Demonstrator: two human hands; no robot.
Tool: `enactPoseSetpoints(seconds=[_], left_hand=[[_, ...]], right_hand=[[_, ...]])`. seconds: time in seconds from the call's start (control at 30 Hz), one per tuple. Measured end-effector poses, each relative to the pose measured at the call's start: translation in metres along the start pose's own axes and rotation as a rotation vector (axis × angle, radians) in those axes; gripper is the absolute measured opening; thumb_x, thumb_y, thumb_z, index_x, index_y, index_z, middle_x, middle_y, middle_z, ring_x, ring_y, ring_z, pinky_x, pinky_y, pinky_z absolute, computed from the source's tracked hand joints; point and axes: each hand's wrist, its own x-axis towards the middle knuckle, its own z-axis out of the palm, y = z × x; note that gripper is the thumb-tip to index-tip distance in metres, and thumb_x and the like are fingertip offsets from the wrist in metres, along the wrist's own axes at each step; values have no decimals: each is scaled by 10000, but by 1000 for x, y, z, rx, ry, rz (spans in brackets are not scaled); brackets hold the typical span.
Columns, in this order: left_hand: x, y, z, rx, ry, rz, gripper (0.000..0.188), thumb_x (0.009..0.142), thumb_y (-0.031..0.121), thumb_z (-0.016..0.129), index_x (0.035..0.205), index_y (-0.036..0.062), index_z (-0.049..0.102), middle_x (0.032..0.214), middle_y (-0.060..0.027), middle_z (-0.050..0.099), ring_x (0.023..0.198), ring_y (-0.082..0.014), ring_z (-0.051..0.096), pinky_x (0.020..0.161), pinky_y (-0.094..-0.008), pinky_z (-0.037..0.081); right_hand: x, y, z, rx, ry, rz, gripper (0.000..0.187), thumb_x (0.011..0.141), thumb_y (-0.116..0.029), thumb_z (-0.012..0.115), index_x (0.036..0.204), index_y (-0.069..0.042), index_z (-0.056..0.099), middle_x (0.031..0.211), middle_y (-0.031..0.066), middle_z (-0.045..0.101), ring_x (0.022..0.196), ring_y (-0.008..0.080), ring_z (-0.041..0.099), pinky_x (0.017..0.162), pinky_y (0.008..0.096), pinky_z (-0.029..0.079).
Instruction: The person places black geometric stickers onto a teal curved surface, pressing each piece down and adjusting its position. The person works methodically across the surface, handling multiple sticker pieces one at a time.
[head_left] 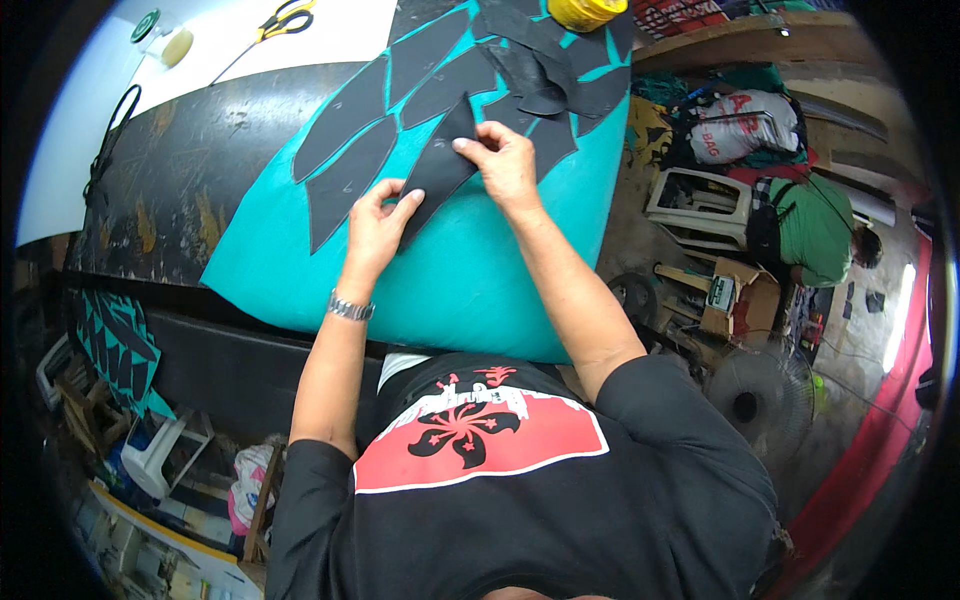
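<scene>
Between my two hands is a black pointed piece of sheet material (440, 168), cut in a leaf-like shape. My left hand (380, 225) pinches its lower edge between thumb and fingers. My right hand (507, 168) grips the upper right edge, thumb on top. Beneath lies a large teal sheet (500, 275), its front edge hanging toward me. Several similar black pieces (345, 120) are laid on the teal sheet beyond my hands, with narrow teal gaps between them. Some darker pieces (535, 70) overlap in a loose pile at the far right.
A yellow tub (585, 12) stands at the far edge. Yellow-handled scissors (285, 22) and a green-lidded jar (165, 40) rest on a white surface. Right of the table are a plastic chair (700, 205), a fan (760, 400) and a person in green (815, 230). A white stool (165, 450) stands lower left.
</scene>
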Motion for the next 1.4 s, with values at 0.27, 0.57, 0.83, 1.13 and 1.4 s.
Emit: enactPoseSetpoints(seconds=[0.27,0.57,0.83,1.13,1.4], left_hand=[[17,6,6,-113,22,-71,316,858,119,773,1121,-33,685,879,-28,696,751,-44,613,671,-201,507],[19,1,-1,-107,49,-149,246,799,167,839,892,-7,692,801,-36,710,698,-59,624,653,-215,513],[33,9,-6,6,144,-34,334,777,127,844,1033,28,654,856,-88,743,763,-102,689,692,-242,543],[29,15,-4,187,200,20,445,813,80,796,1221,75,619,957,-110,738,860,-125,708,759,-258,570],[25,13,0,227,232,33,437,818,85,790,1222,75,624,941,-117,746,858,-145,724,755,-275,577]], right_hand=[[14,-6,5,277,-29,74,274,806,-23,759,1071,-11,691,801,47,700,723,105,636,656,252,503],[-2,-3,2,241,-26,141,523,810,40,749,1278,-41,528,755,-17,626,640,38,537,546,186,394],[4,15,5,202,99,-8,583,830,73,707,1349,-29,465,735,-21,590,633,32,507,553,190,401],[8,11,13,-125,160,-12,572,805,5,743,1317,-23,491,701,16,627,628,69,564,600,239,461],[12,-13,15,-421,121,24,618,789,-68,754,1343,-25,483,685,52,639,638,163,639,661,325,516]])
